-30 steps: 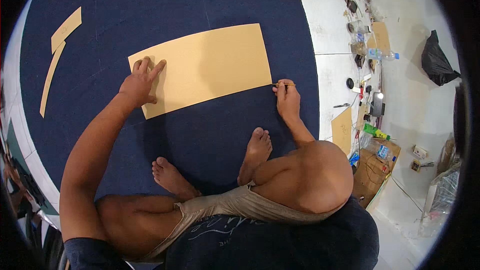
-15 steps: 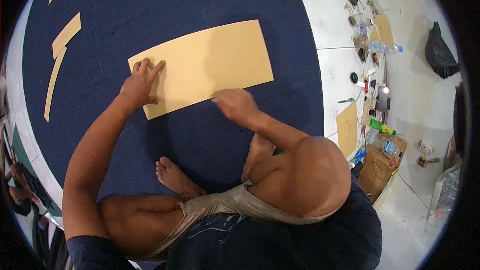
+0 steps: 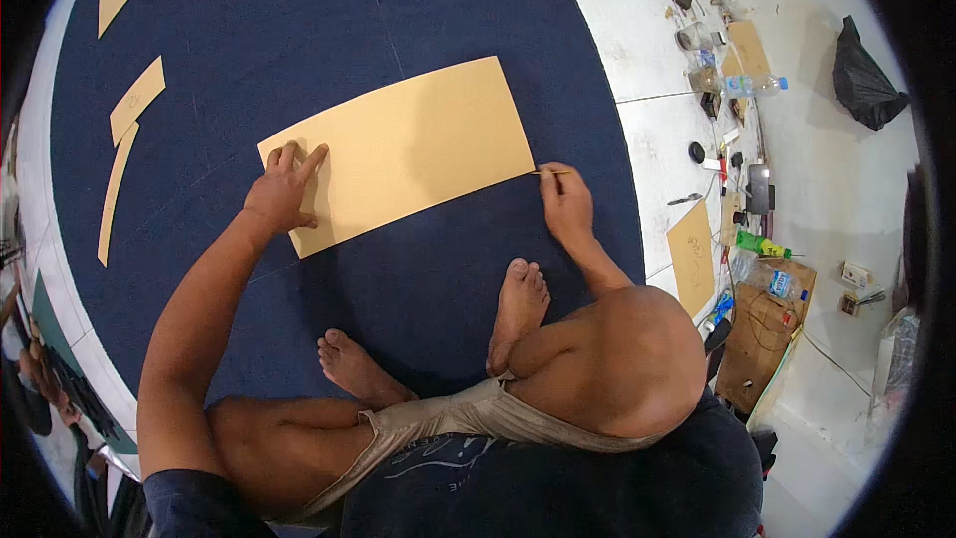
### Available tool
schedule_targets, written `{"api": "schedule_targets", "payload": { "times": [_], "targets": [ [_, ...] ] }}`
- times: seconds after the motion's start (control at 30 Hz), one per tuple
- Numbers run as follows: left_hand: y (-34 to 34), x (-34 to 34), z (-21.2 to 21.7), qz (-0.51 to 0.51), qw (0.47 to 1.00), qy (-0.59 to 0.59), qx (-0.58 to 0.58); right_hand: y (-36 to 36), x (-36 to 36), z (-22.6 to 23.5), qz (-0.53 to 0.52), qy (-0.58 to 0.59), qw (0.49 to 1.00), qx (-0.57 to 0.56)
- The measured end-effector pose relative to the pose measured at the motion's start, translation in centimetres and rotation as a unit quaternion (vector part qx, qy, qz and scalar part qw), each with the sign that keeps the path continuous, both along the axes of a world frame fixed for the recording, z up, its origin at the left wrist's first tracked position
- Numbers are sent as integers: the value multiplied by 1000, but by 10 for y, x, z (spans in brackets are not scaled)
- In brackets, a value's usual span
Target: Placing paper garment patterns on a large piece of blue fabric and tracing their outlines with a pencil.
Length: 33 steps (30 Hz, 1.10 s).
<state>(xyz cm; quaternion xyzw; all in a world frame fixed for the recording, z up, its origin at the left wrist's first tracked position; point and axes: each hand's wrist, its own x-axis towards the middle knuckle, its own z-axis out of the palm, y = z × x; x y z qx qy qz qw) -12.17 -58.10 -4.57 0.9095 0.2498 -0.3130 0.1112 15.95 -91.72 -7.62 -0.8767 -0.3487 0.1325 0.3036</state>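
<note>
A large tan card pattern piece (image 3: pixel 418 144), roughly rectangular with a curved far edge, lies flat on dark blue cloth (image 3: pixel 438 239). My left hand (image 3: pixel 286 189) presses on its left end, fingers spread and flat. Just off the card's near right corner, my right hand (image 3: pixel 566 201) pinches a thin tan pencil-like stick (image 3: pixel 549 172), whose tip touches or nearly touches that corner. Its exact kind is too small to tell. Faint lines show on the cloth near the card.
Smaller tan card pieces (image 3: pixel 137 100) lie at the cloth's left side. Along the right are another marked card (image 3: pixel 691 257), plastic bottles (image 3: pixel 755 87), a black bag (image 3: pixel 864 75), cardboard (image 3: pixel 762 329) and assorted tools. My bare feet (image 3: pixel 520 307) rest on the cloth.
My right hand has moved right along the card's near edge, from its middle to the right corner. The left hand stays on the card; the view has shifted slightly.
</note>
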Motion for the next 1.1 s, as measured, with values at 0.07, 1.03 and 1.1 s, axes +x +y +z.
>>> {"api": "schedule_targets", "payload": {
  "times": [0.07,1.03,1.1],
  "targets": [
    [-2,4,3,-9,1000,-8,0,-11,-1,11,-100,12,995,23],
    [45,-42,-25,198,976,-90,33,-74,-124,-11,297,73,952,-27],
    [41,-32,-18,194,974,-114,30,-82,-126,-14,275,107,955,-34]
  ]
}}
